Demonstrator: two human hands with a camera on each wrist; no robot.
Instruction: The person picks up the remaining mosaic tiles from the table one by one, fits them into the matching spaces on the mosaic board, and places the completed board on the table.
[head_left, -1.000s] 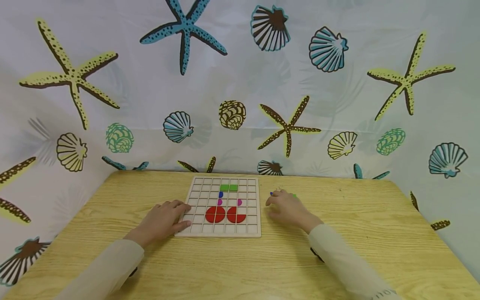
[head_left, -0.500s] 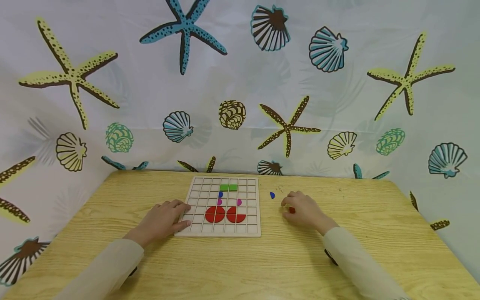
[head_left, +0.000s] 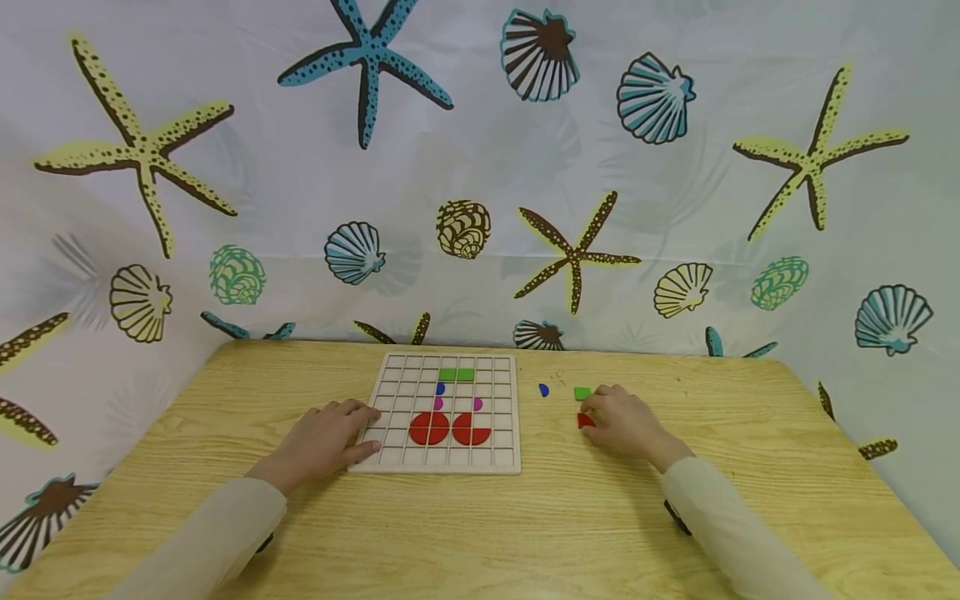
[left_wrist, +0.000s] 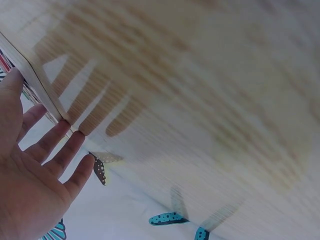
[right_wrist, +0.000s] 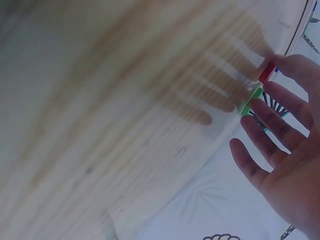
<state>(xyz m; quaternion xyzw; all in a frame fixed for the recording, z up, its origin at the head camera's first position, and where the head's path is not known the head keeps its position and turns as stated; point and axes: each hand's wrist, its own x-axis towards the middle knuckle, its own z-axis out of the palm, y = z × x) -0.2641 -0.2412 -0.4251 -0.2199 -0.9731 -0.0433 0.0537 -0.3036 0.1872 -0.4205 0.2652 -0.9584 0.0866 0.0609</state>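
In the head view, my left hand (head_left: 324,440) lies at the left edge of a pale grid board (head_left: 504,457), fingertips and thumb on its border. The left wrist view shows its fingers extended and spread. Red quarter-circle pieces form a full disc (head_left: 429,428) and a three-quarter disc (head_left: 471,430) on the board. My right hand (head_left: 624,423) is right of the board, thumb and index finger spread around a loose red piece (head_left: 585,421) at table level. Its other fingers are fairly straight in the right wrist view. A green square (head_left: 582,393) lies just beyond the red piece.
Two green squares (head_left: 457,375), a blue half-circle (head_left: 440,389) and two magenta half-circles, one at left (head_left: 438,403), one at right (head_left: 477,404), sit on the board. A loose blue half-circle (head_left: 543,390) lies on the wooden table (head_left: 480,533). A shell-patterned curtain (head_left: 465,150) stands behind.
My right hand has moved right and slightly toward me, uncovering the blue half-circle, then the red piece and the green square. The left hand and the board have stayed in place.
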